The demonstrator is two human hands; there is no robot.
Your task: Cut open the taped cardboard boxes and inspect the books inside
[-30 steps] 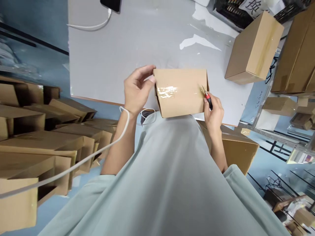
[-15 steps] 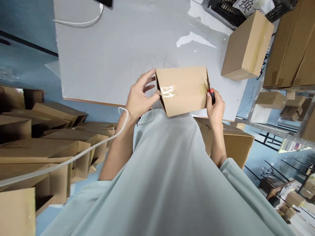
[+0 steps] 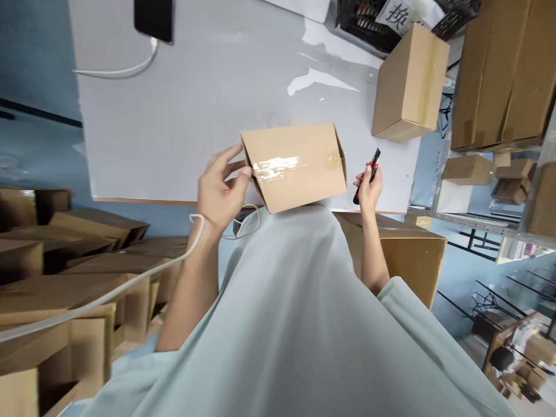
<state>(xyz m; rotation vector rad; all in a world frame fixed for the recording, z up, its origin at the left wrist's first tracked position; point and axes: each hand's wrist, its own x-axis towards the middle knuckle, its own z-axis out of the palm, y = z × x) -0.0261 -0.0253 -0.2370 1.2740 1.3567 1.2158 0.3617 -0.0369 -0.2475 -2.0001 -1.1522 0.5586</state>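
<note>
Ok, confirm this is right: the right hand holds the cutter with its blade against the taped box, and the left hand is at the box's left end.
The blade is wrong: the head view shows the cutter in the right hand with its blade apart from the taped box. The left hand is at the box's left end.

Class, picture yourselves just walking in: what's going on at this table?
Someone at a grey-topped table steadies a taped cardboard box at its near edge with the left hand. The right hand holds a red and black utility knife, its blade clear of the box. A second box stands farther right, and a phone lies at the far left.
</note>
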